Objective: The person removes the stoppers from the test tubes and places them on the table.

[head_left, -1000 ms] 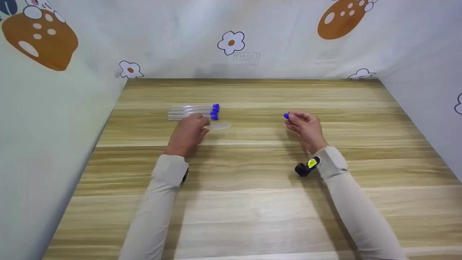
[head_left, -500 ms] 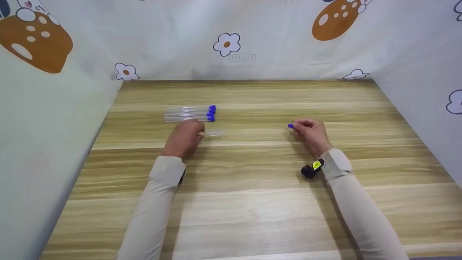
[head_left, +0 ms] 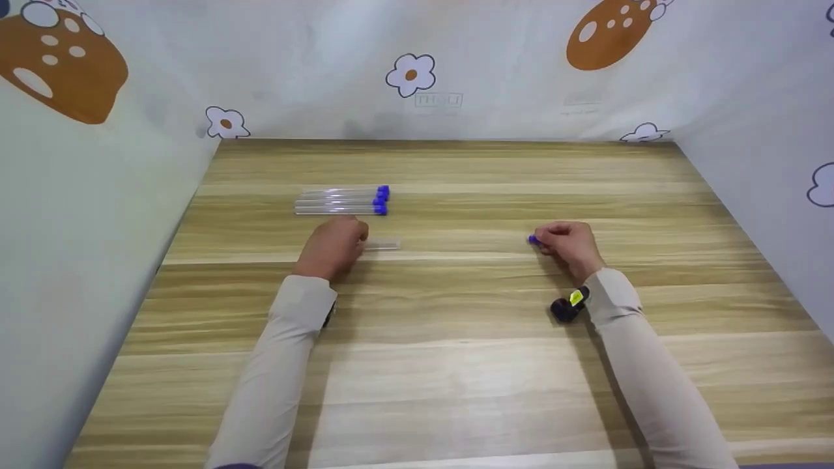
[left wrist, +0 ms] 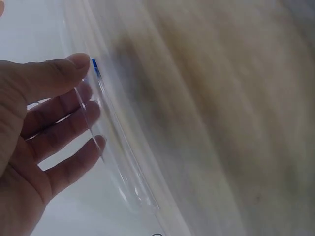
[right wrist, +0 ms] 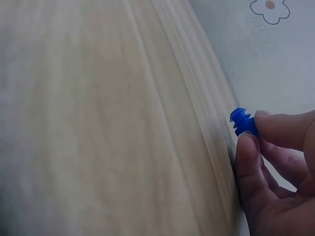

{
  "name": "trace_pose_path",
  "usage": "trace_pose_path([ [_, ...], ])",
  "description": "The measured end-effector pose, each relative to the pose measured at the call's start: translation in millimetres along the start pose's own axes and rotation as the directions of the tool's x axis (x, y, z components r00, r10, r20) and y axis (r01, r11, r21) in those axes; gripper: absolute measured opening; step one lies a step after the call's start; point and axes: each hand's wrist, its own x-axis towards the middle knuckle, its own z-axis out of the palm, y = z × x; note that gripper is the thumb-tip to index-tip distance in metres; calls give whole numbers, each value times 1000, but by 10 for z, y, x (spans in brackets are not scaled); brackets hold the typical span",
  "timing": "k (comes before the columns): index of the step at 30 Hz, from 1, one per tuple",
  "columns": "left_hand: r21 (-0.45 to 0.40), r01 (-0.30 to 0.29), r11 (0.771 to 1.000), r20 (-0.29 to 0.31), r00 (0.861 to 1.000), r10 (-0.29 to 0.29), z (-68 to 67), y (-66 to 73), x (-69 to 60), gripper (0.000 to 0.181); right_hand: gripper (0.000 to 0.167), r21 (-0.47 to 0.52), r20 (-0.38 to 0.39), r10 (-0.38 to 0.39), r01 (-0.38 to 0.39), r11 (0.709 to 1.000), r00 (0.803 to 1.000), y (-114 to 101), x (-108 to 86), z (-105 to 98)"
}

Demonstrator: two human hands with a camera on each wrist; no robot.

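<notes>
My left hand (head_left: 332, 246) grips a clear test tube (head_left: 384, 245) just in front of a row of tubes. In the left wrist view, the thumb and fingers lie along the held tube; the part inside the hand is hidden in the head view. On the table behind lie several clear test tubes (head_left: 335, 202) side by side, their blue stoppers (head_left: 381, 200) pointing right. Well to the right, my right hand (head_left: 568, 246) pinches a loose blue stopper (right wrist: 241, 120) between thumb and fingertip. Its ridged plug end sticks out toward the left.
A wood-grain table (head_left: 449, 312) runs beneath both hands. Pale patterned sheeting (head_left: 313, 71) closes in the back and both sides. A black wrist camera (head_left: 567, 309) juts inward from the right sleeve.
My left hand has drawn the test tube nearer me, away from the row. The right hand has shifted to the right and toward me with the blue stopper.
</notes>
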Motion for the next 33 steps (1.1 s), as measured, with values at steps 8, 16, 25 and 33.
trace_pose_path([
  [8, -10, 30, 1000, 43, 999, -29, 17, 1, -4, 8, 30, -62, 10, 15, -14, 998, 1000, -17, -14, 25],
  [16, 10, 20, 1000, 68, 997, -21, -9, 19, 16, 13, 32, -85, 6, 6, -6, 996, 1000, -43, -24, 15],
  [25, -5, 37, 999, 104, 994, -37, -46, -4, -1, 25, 27, -108, -18, 12, -14, 994, 1000, -88, -52, 46],
  [33, 7, 46, 999, 85, 995, -47, -103, -3, -2, 30, 24, -155, -84, 18, -31, 988, 996, -207, -107, 117],
])
